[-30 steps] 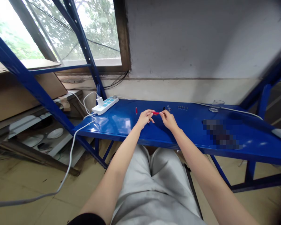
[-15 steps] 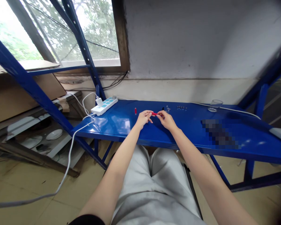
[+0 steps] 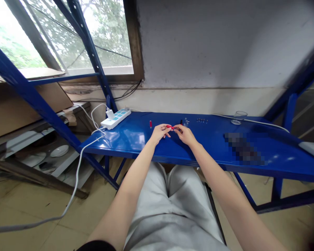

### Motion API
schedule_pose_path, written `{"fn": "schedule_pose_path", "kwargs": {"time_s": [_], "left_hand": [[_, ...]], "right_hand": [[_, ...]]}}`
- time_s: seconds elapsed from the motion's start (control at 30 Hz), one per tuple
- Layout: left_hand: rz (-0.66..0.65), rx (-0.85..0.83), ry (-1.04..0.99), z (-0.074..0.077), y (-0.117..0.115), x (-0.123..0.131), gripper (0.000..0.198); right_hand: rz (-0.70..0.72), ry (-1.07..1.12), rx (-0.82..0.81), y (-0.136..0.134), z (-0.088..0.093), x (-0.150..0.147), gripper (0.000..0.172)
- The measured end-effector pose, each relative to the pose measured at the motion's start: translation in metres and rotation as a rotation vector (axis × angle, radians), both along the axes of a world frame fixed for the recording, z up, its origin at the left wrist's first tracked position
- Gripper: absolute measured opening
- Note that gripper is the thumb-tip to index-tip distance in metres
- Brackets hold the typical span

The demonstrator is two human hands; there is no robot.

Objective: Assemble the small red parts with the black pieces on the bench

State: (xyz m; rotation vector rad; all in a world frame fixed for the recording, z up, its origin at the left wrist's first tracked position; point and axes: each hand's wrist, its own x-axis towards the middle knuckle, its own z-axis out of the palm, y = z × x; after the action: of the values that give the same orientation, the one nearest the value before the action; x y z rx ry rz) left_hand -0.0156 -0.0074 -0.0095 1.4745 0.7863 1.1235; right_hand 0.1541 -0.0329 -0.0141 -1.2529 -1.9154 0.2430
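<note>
A small slim red tube-like piece is held just above the blue tabletop. The fingertips of my left hand pinch its left part. On its right end the thumb and fingers of my right hand are closed. Much of the piece is covered by fingers, so its exact kind does not show. To the left stands a short red cylinder with a pale base. Just beyond my right hand are a small black-and-red piece and some clear little parts.
Several tiny metallic pieces form a row at the back. A clear glass is farther right, behind a pixelated dark item. A white power strip lies at the left end, its cable hanging down past the table edge.
The red piece has gone from nearly level to tilting down toward the right, and my fingers have shifted slightly around it. The view has moved a little.
</note>
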Motion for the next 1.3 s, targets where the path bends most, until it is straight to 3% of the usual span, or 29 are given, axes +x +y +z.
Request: {"fn": "schedule_pose_path", "kwargs": {"time_s": [0.1,0.23,0.37,0.53,0.7,0.87,1.07,1.3], "left_hand": [[0.103,0.003,-0.021,0.001,0.001,-0.001,0.031],[0.234,0.003,-0.056,0.005,0.002,-0.002,0.028],[0.234,0.019,0.006,0.005,0.000,-0.001,0.027],[0.216,0.087,0.096,0.000,0.002,0.001,0.027],[0.218,0.135,0.116,-0.005,0.005,0.003,0.027],[0.224,0.171,0.191,-0.008,0.005,0.011,0.026],[0.219,0.325,0.423,-0.006,0.011,0.030,0.022],[0.307,0.298,0.600,-0.002,0.023,0.059,0.019]], "right_hand": [[-0.048,-0.053,-0.051,0.003,-0.002,0.004,0.023],[-0.074,-0.106,-0.005,0.007,-0.003,0.016,0.018],[-0.178,-0.125,-0.089,0.006,-0.003,0.032,0.013],[-0.437,-0.059,-0.236,0.002,-0.004,0.044,0.013],[-0.543,-0.037,-0.279,0.005,-0.005,0.043,0.011],[-0.576,-0.062,-0.258,0.009,-0.008,0.040,0.015],[-0.605,-0.128,-0.165,0.013,-0.013,0.038,0.019],[-0.607,-0.159,-0.255,0.009,-0.007,0.036,0.019]]}}
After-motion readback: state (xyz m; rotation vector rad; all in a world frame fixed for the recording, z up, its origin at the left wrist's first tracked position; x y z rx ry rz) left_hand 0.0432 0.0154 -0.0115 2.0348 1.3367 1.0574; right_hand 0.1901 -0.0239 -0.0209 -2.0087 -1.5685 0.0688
